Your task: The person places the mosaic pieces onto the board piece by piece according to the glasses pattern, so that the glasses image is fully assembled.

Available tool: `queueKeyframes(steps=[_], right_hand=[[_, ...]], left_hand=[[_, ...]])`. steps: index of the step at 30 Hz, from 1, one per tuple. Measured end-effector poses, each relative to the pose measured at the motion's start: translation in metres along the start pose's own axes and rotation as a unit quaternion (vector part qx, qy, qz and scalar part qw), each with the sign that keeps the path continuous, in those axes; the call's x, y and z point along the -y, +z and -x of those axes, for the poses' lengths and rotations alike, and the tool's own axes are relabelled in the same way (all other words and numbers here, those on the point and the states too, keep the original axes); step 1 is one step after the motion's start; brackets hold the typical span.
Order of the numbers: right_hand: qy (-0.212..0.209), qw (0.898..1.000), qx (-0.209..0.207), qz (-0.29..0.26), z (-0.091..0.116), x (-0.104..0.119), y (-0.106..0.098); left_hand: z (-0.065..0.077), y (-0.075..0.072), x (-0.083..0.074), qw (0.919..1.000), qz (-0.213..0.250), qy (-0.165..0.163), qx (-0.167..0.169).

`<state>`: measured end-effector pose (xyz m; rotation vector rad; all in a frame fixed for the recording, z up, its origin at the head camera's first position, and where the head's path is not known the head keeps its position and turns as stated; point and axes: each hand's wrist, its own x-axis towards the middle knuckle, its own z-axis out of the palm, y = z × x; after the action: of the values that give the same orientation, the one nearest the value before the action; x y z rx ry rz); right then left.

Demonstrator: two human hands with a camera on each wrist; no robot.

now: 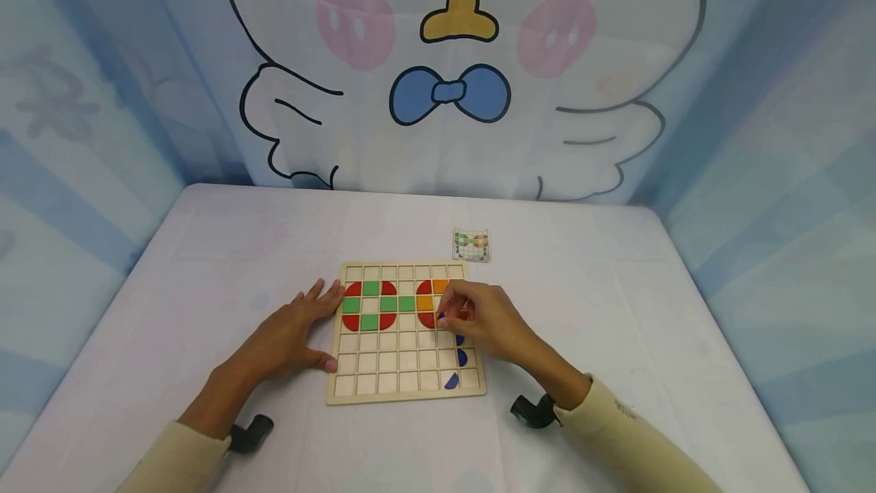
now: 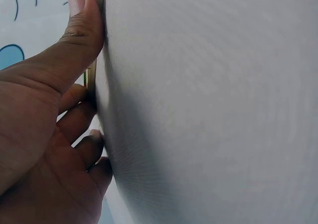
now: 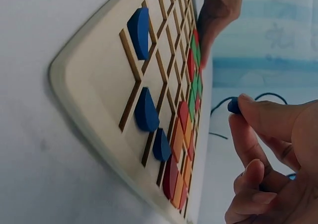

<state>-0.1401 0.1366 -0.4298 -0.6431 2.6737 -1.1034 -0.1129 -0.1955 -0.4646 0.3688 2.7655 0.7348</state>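
A wooden grid board (image 1: pixel 407 364) lies on the table, with red, green and orange tiles set in its upper squares. My left hand (image 1: pixel 287 337) rests at the board's left edge, fingers spread, the thumb (image 2: pixel 82 30) touching its side. Above the board's right part, my right hand (image 1: pixel 489 318) pinches a small blue piece (image 3: pixel 234 105) between thumb and index finger. Several other blue pieces, one a blue quarter-round tile (image 3: pixel 146 112), lie loose along the board's right side. Some tiles at the upper right are hidden by my right hand in the head view.
A small pattern card (image 1: pixel 471 245) lies just behind the board's far right corner. White cloth covers the table (image 1: pixel 582 272). Behind it hangs a curtain (image 1: pixel 448 151) with a cartoon figure; further patterned curtains stand at both sides.
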Motion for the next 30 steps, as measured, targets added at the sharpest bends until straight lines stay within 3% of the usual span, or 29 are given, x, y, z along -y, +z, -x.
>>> queueKeyframes(steps=[14, 30], right_hand=[[-0.056, 0.998, 0.013, -0.025, -0.033, 0.027, 0.037], [-0.026, 0.997, 0.073, 0.01, -0.066, 0.048, 0.079]], left_hand=[[-0.001, 0.0, 0.001, 1.0, -0.006, -0.001, 0.005], [0.0, -0.001, 0.005, 0.9998, 0.0, 0.019, 0.002]])
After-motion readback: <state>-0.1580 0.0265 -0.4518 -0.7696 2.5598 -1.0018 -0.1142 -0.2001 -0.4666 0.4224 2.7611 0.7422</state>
